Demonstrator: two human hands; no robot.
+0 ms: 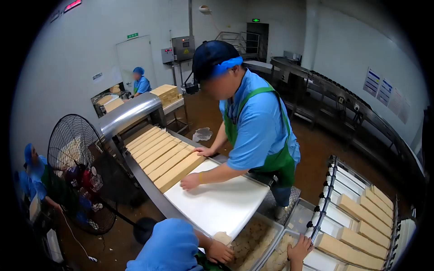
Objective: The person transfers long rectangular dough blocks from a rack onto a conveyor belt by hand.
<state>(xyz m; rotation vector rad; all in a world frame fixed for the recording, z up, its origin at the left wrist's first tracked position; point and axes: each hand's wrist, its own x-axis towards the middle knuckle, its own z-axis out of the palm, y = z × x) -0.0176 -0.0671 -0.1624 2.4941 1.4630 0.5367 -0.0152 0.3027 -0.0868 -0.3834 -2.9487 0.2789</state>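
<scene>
My left hand (pixel 220 251) is at the bottom centre, its fingers loosely extended beside a pale scrap (pixel 222 238) at the corner of the white belt (pixel 221 192). My right hand (pixel 300 248) is further right, fingers apart and holding nothing, by the edge of a bin of scraps (pixel 276 254) and close to the near end of a long beige slab (pixel 348 251). More slabs lie in rows on the white slatted conveyor (pixel 332 198). Across the belt, a co-worker in a green apron touches the last of a row of beige slabs (pixel 178 171) with both hands.
A steel-covered machine (pixel 131 113) stands at the belt's far end, with stacked slabs (pixel 166 94) behind. A large black fan (pixel 77 171) is at left, near another person. One more person sits at the back. A long steel conveyor (pixel 334 90) runs along the right wall.
</scene>
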